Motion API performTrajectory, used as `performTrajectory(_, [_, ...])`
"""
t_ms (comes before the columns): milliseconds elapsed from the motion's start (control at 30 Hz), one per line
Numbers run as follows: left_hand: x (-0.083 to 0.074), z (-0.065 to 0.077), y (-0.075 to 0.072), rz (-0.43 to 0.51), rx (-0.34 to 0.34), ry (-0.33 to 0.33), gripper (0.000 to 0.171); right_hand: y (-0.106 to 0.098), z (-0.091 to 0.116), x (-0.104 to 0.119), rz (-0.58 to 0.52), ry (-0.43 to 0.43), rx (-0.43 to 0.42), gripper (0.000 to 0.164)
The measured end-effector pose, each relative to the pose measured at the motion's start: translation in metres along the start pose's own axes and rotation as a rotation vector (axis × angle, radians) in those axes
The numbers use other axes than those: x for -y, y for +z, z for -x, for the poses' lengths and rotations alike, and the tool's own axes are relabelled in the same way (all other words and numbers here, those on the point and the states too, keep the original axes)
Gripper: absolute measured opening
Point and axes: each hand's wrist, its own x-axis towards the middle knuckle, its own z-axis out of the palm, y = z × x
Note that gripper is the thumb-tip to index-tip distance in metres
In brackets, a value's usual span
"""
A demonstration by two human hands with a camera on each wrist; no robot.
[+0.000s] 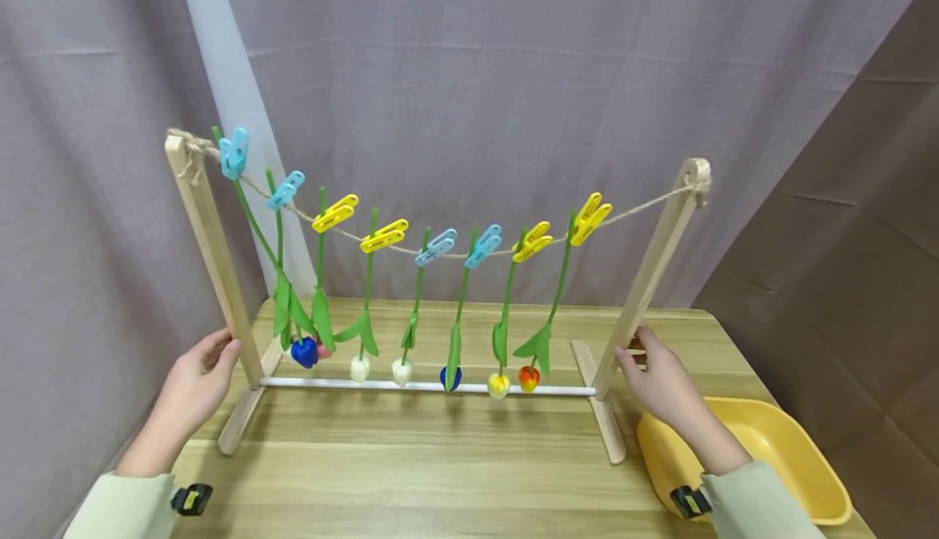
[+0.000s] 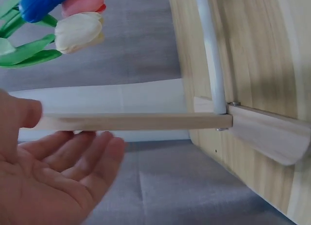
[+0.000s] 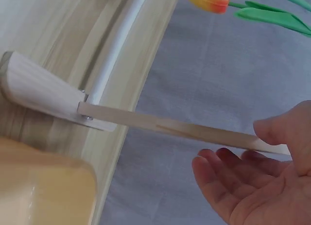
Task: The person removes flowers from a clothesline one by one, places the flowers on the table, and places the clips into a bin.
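A wooden stand has two upright posts, with a white rod (image 1: 425, 385) joining them low down. My left hand (image 1: 196, 380) holds the left post (image 1: 220, 254), thumb on one side and fingertips on the other. On the right post (image 1: 653, 270), my right hand (image 1: 659, 376) has a similar hold, thumb opposite the fingers. Between the post tops sags a twine line (image 1: 638, 211). Blue clothespins (image 1: 482, 247) and yellow clothespins (image 1: 385, 236) clip artificial tulips to it, heads down. Among the blooms are a blue tulip (image 1: 304, 352), a white tulip (image 2: 80, 33) and an orange tulip (image 1: 529, 378).
A yellow plastic basin (image 1: 778, 441) stands at the right, partly behind my right forearm. The stand's feet (image 1: 607, 425) rest on the wood-grain table (image 1: 411, 474). Grey curtain (image 1: 477, 74) hangs behind the table, and a darker cloth (image 1: 829, 262) covers the right side.
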Motion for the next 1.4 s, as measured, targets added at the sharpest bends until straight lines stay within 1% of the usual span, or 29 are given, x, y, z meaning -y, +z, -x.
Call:
performTrajectory(100, [-0.002,0.013,-0.001,-0.042,0.051,-0.008,0.057,-0.007,0.009,0.001,0.044,0.010,0.011,0.035])
performTrajectory(200, [-0.010,0.024,0.004,-0.070,0.080,0.024,0.052,-0.016,0.015,0.006,0.091,0.007,0.016,0.033])
performTrajectory(300, [-0.026,0.030,0.014,-0.031,0.088,0.077,0.047,-0.027,0.016,0.018,0.114,-0.012,0.031,0.033])
performTrajectory(333, [-0.032,0.032,0.020,-0.013,0.085,0.099,0.044,-0.030,0.016,0.023,0.120,-0.026,0.030,0.034])
performTrajectory(400, [-0.047,0.034,0.030,0.031,0.107,0.128,0.042,-0.037,0.014,0.035,0.131,-0.065,0.020,0.034])
performTrajectory(467, [-0.063,0.037,0.041,0.070,0.145,0.144,0.042,-0.044,0.012,0.048,0.145,-0.131,-0.008,0.032])
performTrajectory(533, [-0.079,0.041,0.050,0.087,0.184,0.157,0.042,-0.052,0.009,0.060,0.168,-0.211,-0.050,0.027])
performTrajectory(667, [-0.108,0.046,0.062,0.127,0.266,0.184,0.041,-0.070,0.006,0.084,0.219,-0.340,-0.113,0.020])
performTrajectory(733, [-0.122,0.047,0.068,0.150,0.302,0.221,0.040,-0.078,0.004,0.095,0.254,-0.388,-0.137,0.019])
performTrajectory(833, [-0.142,0.045,0.081,0.194,0.343,0.280,0.039,-0.090,-0.001,0.109,0.289,-0.468,-0.192,0.022])
performTrajectory(900, [-0.155,0.042,0.090,0.217,0.359,0.314,0.041,-0.096,-0.005,0.116,0.297,-0.528,-0.231,0.027])
performTrajectory(1000, [-0.174,0.040,0.103,0.239,0.374,0.342,0.044,-0.105,-0.012,0.126,0.285,-0.629,-0.281,0.032])
performTrajectory(1133, [-0.197,0.036,0.118,0.248,0.377,0.407,0.046,-0.115,-0.022,0.139,0.283,-0.815,-0.340,0.030])
performTrajectory(1233, [-0.210,0.033,0.128,0.271,0.386,0.459,0.047,-0.121,-0.028,0.152,0.311,-0.941,-0.389,0.040])
performTrajectory(1300, [-0.219,0.030,0.134,0.285,0.394,0.484,0.050,-0.125,-0.030,0.160,0.340,-0.991,-0.403,0.044])
performTrajectory(1400, [-0.231,0.026,0.141,0.311,0.398,0.507,0.054,-0.130,-0.034,0.169,0.393,-1.029,-0.406,0.047])
